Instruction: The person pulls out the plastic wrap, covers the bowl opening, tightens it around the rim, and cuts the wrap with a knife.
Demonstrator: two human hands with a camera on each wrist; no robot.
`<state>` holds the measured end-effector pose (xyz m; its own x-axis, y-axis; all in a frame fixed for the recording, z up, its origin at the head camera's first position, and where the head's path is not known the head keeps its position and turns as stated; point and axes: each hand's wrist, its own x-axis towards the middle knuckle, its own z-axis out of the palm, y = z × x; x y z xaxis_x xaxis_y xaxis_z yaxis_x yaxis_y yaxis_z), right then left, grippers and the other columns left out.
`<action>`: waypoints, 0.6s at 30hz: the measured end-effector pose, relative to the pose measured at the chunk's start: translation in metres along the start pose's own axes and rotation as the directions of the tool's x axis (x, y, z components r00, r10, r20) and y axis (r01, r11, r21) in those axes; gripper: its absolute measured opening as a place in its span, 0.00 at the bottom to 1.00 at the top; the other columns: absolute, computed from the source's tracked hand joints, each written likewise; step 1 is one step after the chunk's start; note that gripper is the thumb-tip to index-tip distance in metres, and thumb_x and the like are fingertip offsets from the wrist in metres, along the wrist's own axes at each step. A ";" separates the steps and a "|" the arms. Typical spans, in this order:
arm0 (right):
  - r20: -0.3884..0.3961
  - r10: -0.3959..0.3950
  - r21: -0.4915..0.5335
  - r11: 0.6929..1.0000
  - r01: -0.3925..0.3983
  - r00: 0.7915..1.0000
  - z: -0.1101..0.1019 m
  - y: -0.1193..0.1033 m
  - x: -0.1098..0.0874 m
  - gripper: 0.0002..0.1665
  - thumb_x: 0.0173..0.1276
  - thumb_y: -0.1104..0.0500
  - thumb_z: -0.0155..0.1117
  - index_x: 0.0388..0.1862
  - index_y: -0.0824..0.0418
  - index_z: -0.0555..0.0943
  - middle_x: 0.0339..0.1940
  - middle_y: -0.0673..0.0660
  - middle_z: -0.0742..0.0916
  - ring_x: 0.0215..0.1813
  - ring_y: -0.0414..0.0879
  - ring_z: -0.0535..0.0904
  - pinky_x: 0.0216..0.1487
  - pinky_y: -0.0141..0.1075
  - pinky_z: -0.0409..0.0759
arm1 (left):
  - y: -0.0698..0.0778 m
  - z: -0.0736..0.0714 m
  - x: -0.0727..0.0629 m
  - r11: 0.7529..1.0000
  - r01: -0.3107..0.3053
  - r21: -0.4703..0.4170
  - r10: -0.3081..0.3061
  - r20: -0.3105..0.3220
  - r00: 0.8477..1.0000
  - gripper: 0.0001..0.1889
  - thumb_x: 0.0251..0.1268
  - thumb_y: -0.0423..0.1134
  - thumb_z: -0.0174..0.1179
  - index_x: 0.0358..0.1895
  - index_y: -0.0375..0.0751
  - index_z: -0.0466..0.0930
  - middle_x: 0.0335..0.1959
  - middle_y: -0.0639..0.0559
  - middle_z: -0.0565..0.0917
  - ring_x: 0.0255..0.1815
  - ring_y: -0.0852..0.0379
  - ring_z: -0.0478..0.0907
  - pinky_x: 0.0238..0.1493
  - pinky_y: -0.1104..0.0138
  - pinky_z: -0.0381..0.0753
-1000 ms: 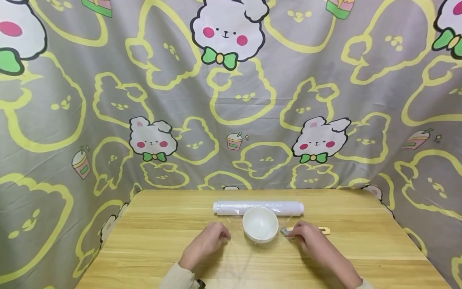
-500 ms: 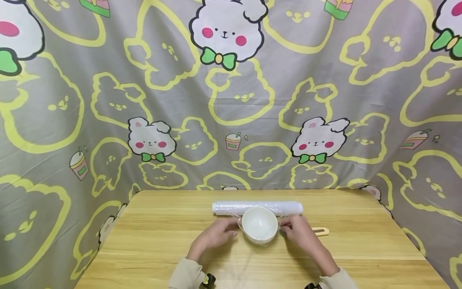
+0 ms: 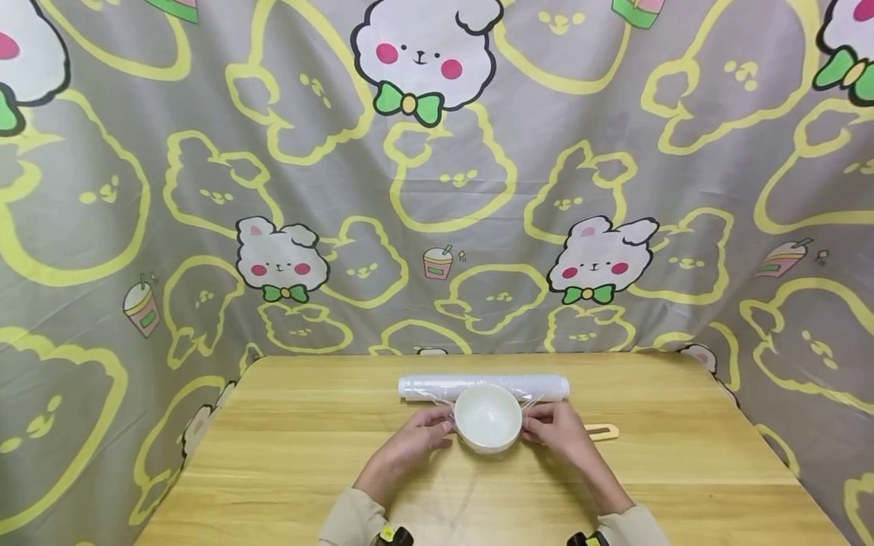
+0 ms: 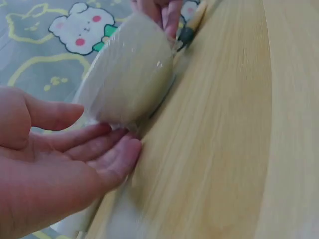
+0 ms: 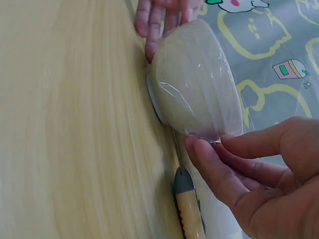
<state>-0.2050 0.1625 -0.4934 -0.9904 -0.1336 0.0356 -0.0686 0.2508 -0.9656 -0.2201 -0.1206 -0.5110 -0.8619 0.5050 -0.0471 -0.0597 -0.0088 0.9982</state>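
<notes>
A white bowl (image 3: 488, 417) stands upright on the table, with clear cling film (image 5: 179, 94) drawn round its outer side. My left hand (image 3: 418, 438) is at the bowl's left side. In the left wrist view its fingers (image 4: 102, 144) lie nearly straight against the film low on the wall, and the thumb stands apart. On the opposite side, my right hand (image 3: 556, 426) pinches film beside the bowl between thumb and fingertips, seen close in the right wrist view. The film stretches up from both hands toward a roll of cling film (image 3: 416, 387) behind the bowl.
A utility knife (image 3: 604, 432) with a pale yellow handle lies right of the bowl, partly hidden by my right hand. The wooden table (image 3: 307, 455) meets a grey patterned curtain (image 3: 369, 189) at the back and sides.
Both hands have moved inward and away from me to the bowl's sides, bringing the film up around it. The bowl, roll and knife keep their places.
</notes>
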 end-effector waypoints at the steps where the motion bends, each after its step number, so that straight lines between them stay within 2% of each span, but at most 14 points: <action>1: 0.007 0.013 0.048 0.999 -0.014 1.000 0.000 0.001 0.001 0.11 0.68 0.75 0.62 0.44 0.87 0.81 0.38 0.70 0.89 0.35 0.45 0.87 0.40 0.35 0.90 | 0.000 0.001 0.000 0.998 0.010 -0.066 -0.010 0.010 1.000 0.23 0.79 0.28 0.45 0.71 0.17 0.62 0.67 0.30 0.74 0.65 0.46 0.75 0.73 0.49 0.71; 2: 0.018 0.023 0.095 0.995 -0.024 1.000 -0.001 0.002 0.002 0.12 0.69 0.76 0.62 0.44 0.89 0.79 0.39 0.71 0.89 0.35 0.44 0.87 0.40 0.36 0.90 | 0.000 0.001 0.001 0.993 0.018 -0.120 -0.016 0.020 1.000 0.24 0.79 0.27 0.44 0.72 0.16 0.60 0.67 0.29 0.73 0.65 0.48 0.74 0.73 0.50 0.70; 5: 0.034 0.071 0.191 0.979 -0.076 0.997 -0.001 0.004 0.003 0.13 0.69 0.77 0.60 0.46 0.90 0.76 0.40 0.70 0.89 0.36 0.42 0.87 0.42 0.36 0.90 | -0.001 0.002 0.001 0.978 0.036 -0.204 -0.031 0.025 0.999 0.24 0.78 0.26 0.44 0.72 0.14 0.57 0.68 0.28 0.70 0.67 0.47 0.73 0.76 0.51 0.66; 7: 0.041 0.096 0.228 0.968 -0.102 0.995 -0.001 0.005 0.003 0.12 0.69 0.77 0.60 0.47 0.89 0.76 0.40 0.69 0.89 0.36 0.42 0.87 0.42 0.35 0.89 | 0.000 0.003 0.001 0.974 0.046 -0.221 -0.043 0.019 0.999 0.25 0.78 0.26 0.45 0.72 0.15 0.57 0.70 0.27 0.69 0.69 0.44 0.71 0.76 0.51 0.65; 12: 0.074 0.124 0.260 0.955 -0.140 0.989 -0.003 0.002 0.001 0.16 0.71 0.72 0.60 0.50 0.88 0.78 0.39 0.64 0.89 0.37 0.42 0.87 0.44 0.35 0.89 | 0.002 0.007 0.000 0.962 0.054 -0.268 -0.049 0.026 0.998 0.27 0.80 0.28 0.46 0.74 0.14 0.53 0.74 0.23 0.61 0.76 0.35 0.61 0.78 0.49 0.59; 15: 0.114 0.127 0.285 0.946 -0.155 0.985 -0.004 0.000 -0.001 0.21 0.74 0.67 0.60 0.53 0.88 0.76 0.43 0.67 0.89 0.41 0.45 0.88 0.49 0.38 0.89 | 0.003 0.011 0.000 0.948 0.057 -0.315 -0.050 0.031 0.998 0.27 0.81 0.29 0.45 0.74 0.15 0.52 0.76 0.22 0.58 0.78 0.32 0.55 0.79 0.48 0.57; 18: 0.142 0.121 0.294 0.943 -0.159 0.982 -0.005 0.000 -0.002 0.24 0.75 0.65 0.61 0.55 0.88 0.75 0.45 0.70 0.88 0.44 0.46 0.88 0.52 0.40 0.88 | 0.004 0.018 -0.001 0.940 0.046 -0.337 -0.047 0.005 0.999 0.27 0.81 0.29 0.46 0.74 0.15 0.53 0.75 0.22 0.59 0.78 0.32 0.55 0.78 0.48 0.57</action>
<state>-0.2038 0.1674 -0.4924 -0.9643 -0.2369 -0.1184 0.1277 -0.0241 -0.9915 -0.2109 -0.1057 -0.5064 -0.8553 0.5095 -0.0940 -0.2659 -0.2759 0.9237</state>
